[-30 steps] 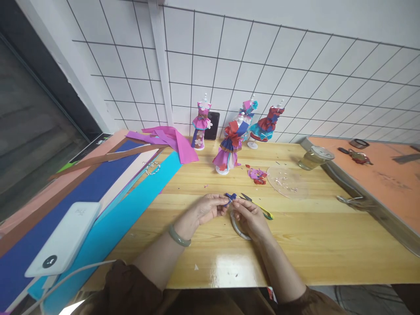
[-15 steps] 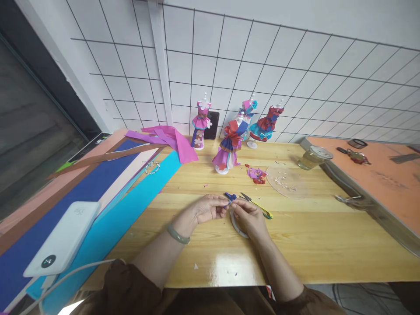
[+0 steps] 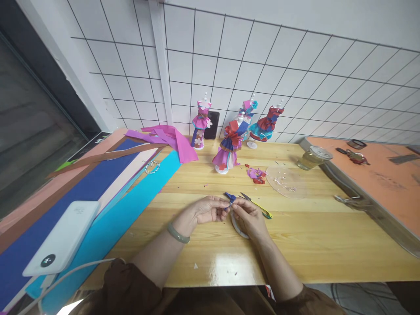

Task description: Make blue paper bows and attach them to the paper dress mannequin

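Between my fingertips is a small piece of dark blue crepe paper [image 3: 231,197], bunched and sticking up past the hands. My left hand [image 3: 211,210] pinches it from the left, and my right hand [image 3: 251,217] pinches it from the right; the fingertips nearly meet. Partly hidden under the right hand lies a pale ring-shaped roll [image 3: 238,226], perhaps tape. Thread snips [image 3: 261,208] with yellow-green handles rest just beyond the right hand. Farther back stands a small dress form [image 3: 229,146] in a red, blue and pink paper dress.
More dressed forms [image 3: 201,124] stand by the tiled wall, near a black phone [image 3: 212,124]. Paper scraps [image 3: 257,175], a clear disc with beads [image 3: 284,183] and a lidded cup [image 3: 313,157] lie rightward. Coloured paper sheets [image 3: 141,197] and a white power bank [image 3: 64,236] occupy the left.
Both hands stay in nearly the same place. The blue paper piece has shifted slightly between the fingertips, and the fingers have moved a little.
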Demonstrator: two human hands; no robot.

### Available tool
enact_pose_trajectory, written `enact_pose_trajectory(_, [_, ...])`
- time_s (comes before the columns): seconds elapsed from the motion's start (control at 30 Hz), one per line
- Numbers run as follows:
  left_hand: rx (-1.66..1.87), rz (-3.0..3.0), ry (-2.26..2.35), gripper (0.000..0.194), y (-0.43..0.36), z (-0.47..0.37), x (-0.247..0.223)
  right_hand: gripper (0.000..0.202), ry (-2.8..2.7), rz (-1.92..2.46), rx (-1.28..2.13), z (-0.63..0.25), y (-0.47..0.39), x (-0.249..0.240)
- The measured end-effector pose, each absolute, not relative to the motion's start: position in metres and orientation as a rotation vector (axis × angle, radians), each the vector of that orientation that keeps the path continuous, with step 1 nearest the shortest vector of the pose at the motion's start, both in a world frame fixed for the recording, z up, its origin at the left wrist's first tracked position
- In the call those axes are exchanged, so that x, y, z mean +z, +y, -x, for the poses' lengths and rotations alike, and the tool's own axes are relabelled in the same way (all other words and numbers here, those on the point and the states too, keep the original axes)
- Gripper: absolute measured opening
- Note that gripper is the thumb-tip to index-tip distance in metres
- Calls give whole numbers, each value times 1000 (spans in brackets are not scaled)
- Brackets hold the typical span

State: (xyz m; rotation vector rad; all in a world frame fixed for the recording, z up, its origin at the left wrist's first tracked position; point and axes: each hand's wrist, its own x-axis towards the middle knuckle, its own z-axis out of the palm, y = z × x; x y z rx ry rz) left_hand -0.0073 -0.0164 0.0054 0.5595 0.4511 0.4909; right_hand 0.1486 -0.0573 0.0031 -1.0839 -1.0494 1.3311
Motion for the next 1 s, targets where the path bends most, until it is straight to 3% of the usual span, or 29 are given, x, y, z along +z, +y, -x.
enact_pose_trajectory(0.23, [451,-555,441,18,-17,8,4,14,-1075,1022,1375,-151,-58,1])
enact_pose_trajectory(0.6, [426,-679,461,16,-13,12,1,26,-1094,1071,1460,-152,-57,6])
enact_pose_trajectory(1.0, [305,-713,475,17,-11,18,6,20,-1137,1078,1491,-154,-58,6])
